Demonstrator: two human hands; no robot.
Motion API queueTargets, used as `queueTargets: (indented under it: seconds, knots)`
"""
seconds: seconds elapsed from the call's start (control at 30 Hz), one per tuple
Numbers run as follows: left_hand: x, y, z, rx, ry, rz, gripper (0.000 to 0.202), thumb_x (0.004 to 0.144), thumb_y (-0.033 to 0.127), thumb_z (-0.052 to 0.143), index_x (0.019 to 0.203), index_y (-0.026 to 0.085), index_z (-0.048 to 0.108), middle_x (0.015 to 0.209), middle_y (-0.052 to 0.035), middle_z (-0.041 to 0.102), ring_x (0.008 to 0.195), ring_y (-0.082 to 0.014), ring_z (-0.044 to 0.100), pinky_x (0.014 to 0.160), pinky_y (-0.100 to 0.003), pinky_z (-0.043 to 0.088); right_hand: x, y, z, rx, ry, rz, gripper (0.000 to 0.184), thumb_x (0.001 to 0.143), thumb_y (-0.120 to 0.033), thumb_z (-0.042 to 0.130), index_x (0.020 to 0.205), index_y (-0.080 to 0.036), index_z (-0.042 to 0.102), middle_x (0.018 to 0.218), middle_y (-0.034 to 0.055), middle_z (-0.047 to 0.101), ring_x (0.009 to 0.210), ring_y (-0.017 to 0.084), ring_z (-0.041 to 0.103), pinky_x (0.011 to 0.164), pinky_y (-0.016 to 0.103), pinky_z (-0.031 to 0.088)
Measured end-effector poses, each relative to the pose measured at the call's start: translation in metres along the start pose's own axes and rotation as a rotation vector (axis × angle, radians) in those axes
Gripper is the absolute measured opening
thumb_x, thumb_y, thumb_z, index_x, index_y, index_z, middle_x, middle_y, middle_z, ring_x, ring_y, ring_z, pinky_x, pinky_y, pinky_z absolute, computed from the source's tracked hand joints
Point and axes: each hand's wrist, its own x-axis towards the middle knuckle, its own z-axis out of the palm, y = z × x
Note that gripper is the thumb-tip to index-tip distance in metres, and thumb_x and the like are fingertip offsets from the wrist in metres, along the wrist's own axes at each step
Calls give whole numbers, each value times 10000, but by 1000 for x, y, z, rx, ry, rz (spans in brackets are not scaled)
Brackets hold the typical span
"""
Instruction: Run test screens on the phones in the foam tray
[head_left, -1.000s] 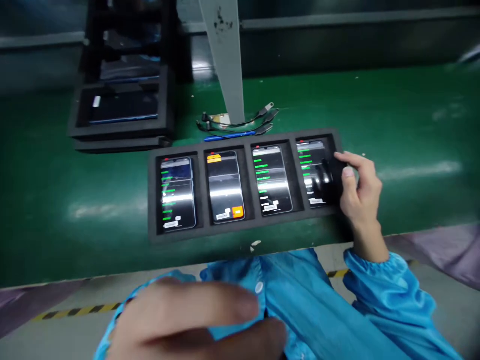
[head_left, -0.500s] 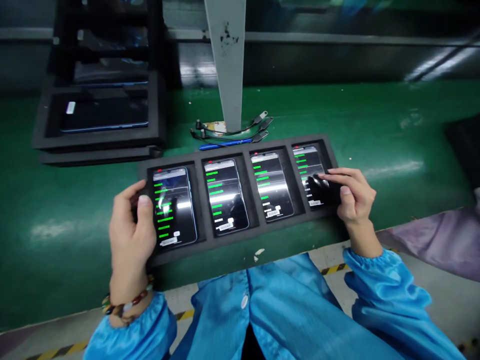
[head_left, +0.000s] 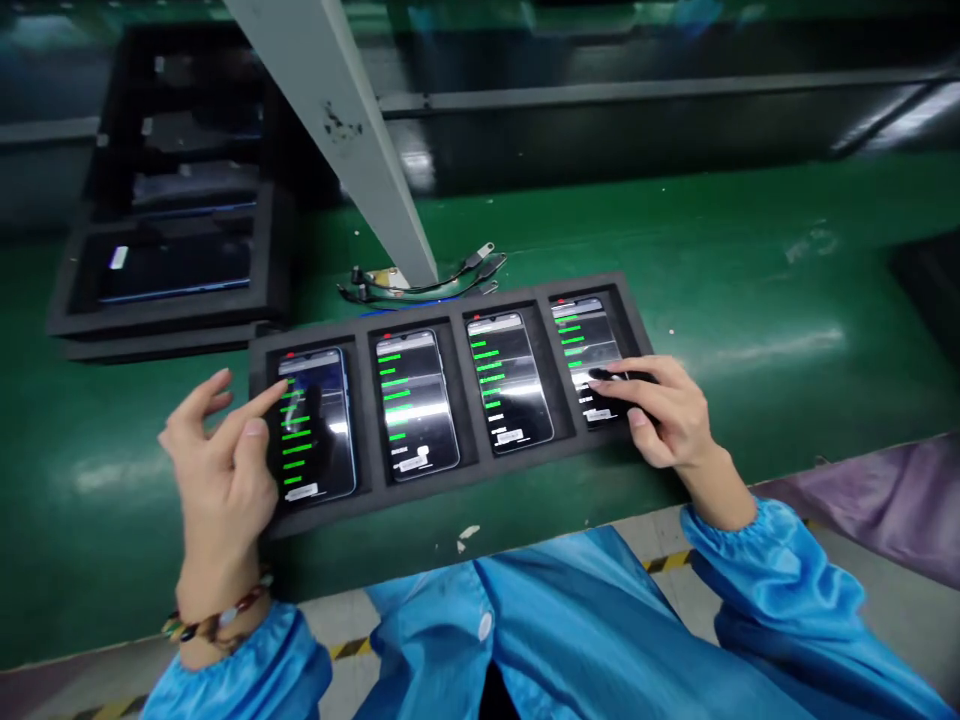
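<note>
A black foam tray (head_left: pixel 367 425) lies on the green bench, with several lit smartphones in its separate slots. Green and white lines of text show on each screen. My left hand (head_left: pixel 225 470) is over the tray's left end, its index finger stretched onto the upper left of the leftmost smartphone (head_left: pixel 319 430); it holds nothing. At the other end my right hand (head_left: pixel 667 410) has its fingers extended over the rightmost smartphone (head_left: pixel 592 345), fingertips at the screen's lower half. Between them sit two more phones, a left-middle smartphone (head_left: pixel 416 400) and a right-middle smartphone (head_left: pixel 510 380).
Stacked dark foam trays (head_left: pixel 161 310) holding phones stand at the back left. A grey metal post (head_left: pixel 352 130) rises behind my tray, with short black cables (head_left: pixel 420 290) at its foot. Another dark object (head_left: pixel 930 290) lies at the far right.
My left hand has gone from the tray's left edge to the leftmost phone's screen, index finger now extended. My right fingers have shifted lower on the rightmost phone. The camera view has turned slightly.
</note>
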Motion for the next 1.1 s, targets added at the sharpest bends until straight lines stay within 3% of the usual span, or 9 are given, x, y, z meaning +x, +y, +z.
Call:
queueTargets:
  seconds: [0.13,0.23,0.33,0.43,0.6,0.7,0.87,0.97,1.1]
  knots:
    - [-3,-6,0,0,1,-21,413,1102,530,545,1427,455,787,1713,18,564,1522,-399,569,1359,-709,374,5,-7,-2,-31,-62,28,375,1020,-394,527,1154,-289,861,1079,56,894,1129,340,834,935,540,601]
    - [-5,-11,0,-36,-3,-15,421,1106,502,559,1478,459,752,1724,34,553,1580,-370,530,1372,-648,402,14,-26,4,34,-51,-35,400,999,-299,529,1281,-300,812,1108,30,900,1164,343,831,976,558,583]
    - [-6,-12,0,-48,19,-17,433,1089,487,608,1504,460,730,1718,35,562,1581,-358,535,1371,-620,422,24,-46,14,144,-133,-123,512,934,-216,563,1412,-269,739,1241,25,886,1238,338,811,1007,556,580]
    - [-7,-10,0,-38,16,-29,431,1100,488,600,1497,395,740,1718,4,564,1561,-354,554,1374,-620,425,29,-56,21,185,-217,-159,584,906,-187,591,1474,-261,703,1273,26,879,1270,341,801,1009,550,583]
    - [-9,-10,1,-194,-4,-153,483,1115,491,602,1544,287,683,1700,-67,577,1499,-325,616,1328,-565,491,42,-72,31,210,-200,-143,590,929,-188,577,1506,-237,691,1255,52,882,1272,364,787,996,568,572]
    - [-11,-16,4,-277,7,-231,573,1119,505,589,1648,287,550,1686,-96,601,1371,-292,715,1243,-528,580,56,-96,49,257,-240,-155,588,939,-165,567,1514,-221,673,1322,55,863,1339,355,752,1046,571,566]
    - [-15,-18,4,-302,-1,-225,559,1103,524,587,1626,329,550,1713,-111,567,1395,-286,715,1262,-510,580,73,-133,81,314,-318,-179,606,964,-126,528,1553,-234,622,1355,40,852,1386,341,722,1105,568,549]
    - [-16,-16,0,-251,10,-194,529,1110,526,552,1608,350,565,1766,-114,476,1449,-293,675,1282,-532,568,77,-140,90,248,-358,-110,582,993,-137,523,1561,-238,604,1393,48,835,1440,361,674,1109,573,532]
    - [-19,-16,-2,-254,-3,-134,515,1122,492,532,1618,357,561,1756,-110,475,1487,-314,645,1283,-552,566,77,-139,91,171,-372,-25,571,1029,-172,517,1590,-262,569,1459,54,803,1503,382,615,1108,586,507]
